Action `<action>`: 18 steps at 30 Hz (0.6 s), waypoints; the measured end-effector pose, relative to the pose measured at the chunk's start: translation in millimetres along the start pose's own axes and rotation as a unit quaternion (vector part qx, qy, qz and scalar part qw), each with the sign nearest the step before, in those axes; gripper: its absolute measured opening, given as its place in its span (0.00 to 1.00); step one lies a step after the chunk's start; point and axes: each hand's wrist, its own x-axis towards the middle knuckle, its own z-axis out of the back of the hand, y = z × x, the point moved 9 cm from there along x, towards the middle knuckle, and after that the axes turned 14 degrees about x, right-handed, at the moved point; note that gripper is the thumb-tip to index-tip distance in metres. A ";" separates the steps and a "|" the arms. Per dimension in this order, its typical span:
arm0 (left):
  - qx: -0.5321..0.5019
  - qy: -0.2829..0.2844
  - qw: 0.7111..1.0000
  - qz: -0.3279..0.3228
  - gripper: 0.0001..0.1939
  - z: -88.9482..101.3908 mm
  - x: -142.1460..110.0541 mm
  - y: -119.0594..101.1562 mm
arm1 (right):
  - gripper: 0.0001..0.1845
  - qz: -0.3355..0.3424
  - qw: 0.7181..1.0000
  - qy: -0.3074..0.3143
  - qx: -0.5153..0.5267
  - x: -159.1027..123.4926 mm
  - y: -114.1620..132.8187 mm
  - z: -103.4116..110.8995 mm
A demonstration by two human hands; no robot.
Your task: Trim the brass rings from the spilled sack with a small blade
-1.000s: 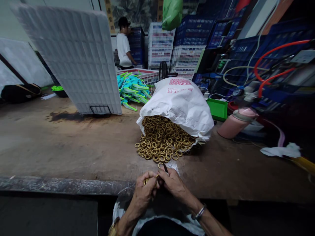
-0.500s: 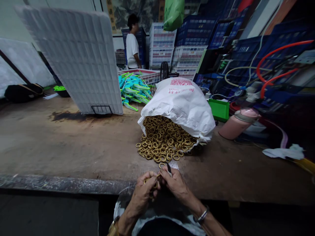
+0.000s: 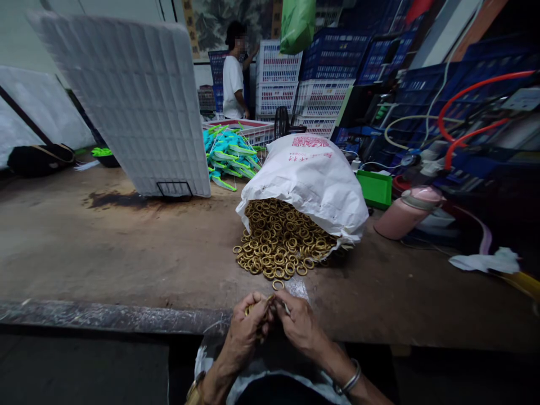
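Note:
At the table's front edge my left hand [image 3: 244, 329] is closed around several gold-coloured rings [image 3: 248, 310], one of them pinched at the fingertips. My right hand [image 3: 301, 323] meets it there, thumb and fingers closed on a small slim tool [image 3: 287, 309]. Only a pale bit of the tool shows; the rest is hidden by the fingers. A single loose ring [image 3: 273, 285] lies on the table just beyond both hands. Farther back, a heap of gold rings [image 3: 274, 259] spills from the mouth of a white woven sack [image 3: 312, 180] lying on its side.
Left on the wooden table [image 3: 105, 253] stands a tall white ribbed panel [image 3: 139, 107]. Teal and green pieces [image 3: 230, 152] are piled behind the sack. To the right are a green tray [image 3: 374, 188], a pink bottle [image 3: 407, 214] and orange hoses. A person [image 3: 233, 81] stands by stacked crates [image 3: 276, 62].
My right hand has turned, so the tool's dark pointed end no longer shows above the fingers. My left hand keeps its rings. The person behind has moved right and raised an arm toward the crates.

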 end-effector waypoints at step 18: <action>0.123 -0.061 0.990 -0.031 0.16 6.6 -4.4 -13.8 | 0.19 -0.048 0.973 0.052 -0.218 -7.1 -6.5 -10.3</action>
